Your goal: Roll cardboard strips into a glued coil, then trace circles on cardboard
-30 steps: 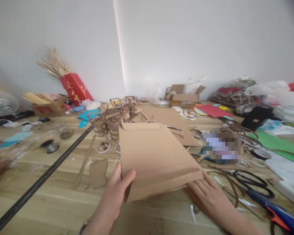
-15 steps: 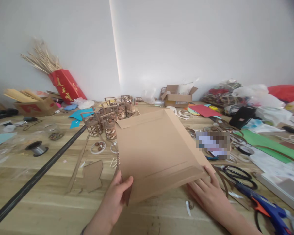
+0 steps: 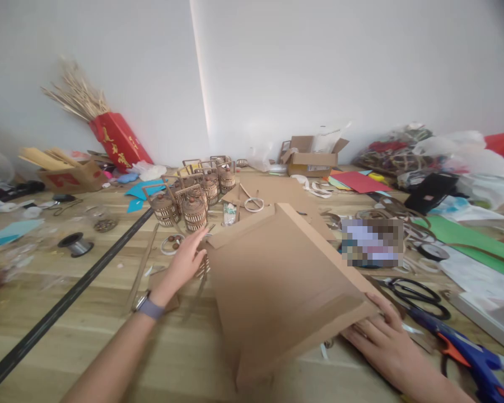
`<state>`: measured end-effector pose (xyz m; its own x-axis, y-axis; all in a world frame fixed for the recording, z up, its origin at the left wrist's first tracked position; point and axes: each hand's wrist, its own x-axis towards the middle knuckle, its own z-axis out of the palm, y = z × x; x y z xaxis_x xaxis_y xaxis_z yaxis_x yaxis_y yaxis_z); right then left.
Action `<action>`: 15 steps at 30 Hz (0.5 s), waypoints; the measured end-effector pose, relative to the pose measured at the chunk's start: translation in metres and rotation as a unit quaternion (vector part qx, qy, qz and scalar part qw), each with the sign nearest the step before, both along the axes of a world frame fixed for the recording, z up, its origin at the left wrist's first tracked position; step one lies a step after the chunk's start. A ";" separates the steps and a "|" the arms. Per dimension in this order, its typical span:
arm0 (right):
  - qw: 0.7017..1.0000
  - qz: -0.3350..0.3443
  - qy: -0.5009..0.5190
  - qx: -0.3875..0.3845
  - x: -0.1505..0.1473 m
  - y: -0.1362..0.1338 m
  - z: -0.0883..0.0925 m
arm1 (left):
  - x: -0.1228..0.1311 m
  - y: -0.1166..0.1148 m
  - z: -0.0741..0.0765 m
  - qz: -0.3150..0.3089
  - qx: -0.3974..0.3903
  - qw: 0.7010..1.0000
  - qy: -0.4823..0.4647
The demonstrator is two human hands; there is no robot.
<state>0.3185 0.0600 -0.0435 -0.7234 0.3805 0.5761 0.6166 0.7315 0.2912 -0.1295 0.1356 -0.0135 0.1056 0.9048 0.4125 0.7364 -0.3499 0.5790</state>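
Observation:
A large brown cardboard piece [image 3: 281, 291] with folded edges lies tilted in front of me. My right hand [image 3: 382, 336] grips its lower right corner, the fingers on the edge and partly hidden. My left hand [image 3: 185, 263], a watch on its wrist, reaches to the upper left corner of the cardboard, beside a small slatted piece mostly hidden by the hand. What its fingertips touch is hard to make out. Several small woven baskets with handles [image 3: 194, 212] stand just beyond it. A white ring with brown beads [image 3: 172, 244] lies left of the hand.
Flat cardboard [image 3: 277, 187] lies behind the held piece. A black rod [image 3: 88, 280] crosses the left side beside a wire spool [image 3: 75, 244]. Black scissors [image 3: 420, 296] and a blue glue gun [image 3: 462, 341] lie at right. An open box [image 3: 313, 157] stands by the wall.
My left hand has let go of the cardboard's lower left edge and moved up and forward to its upper left corner. The cardboard has shifted nearer and lower right, still in my right hand.

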 end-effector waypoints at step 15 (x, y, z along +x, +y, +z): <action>0.997 0.074 -0.021 -0.032 -0.018 -0.044 -0.002 | -0.032 0.000 -0.009 -0.218 0.009 0.909 0.355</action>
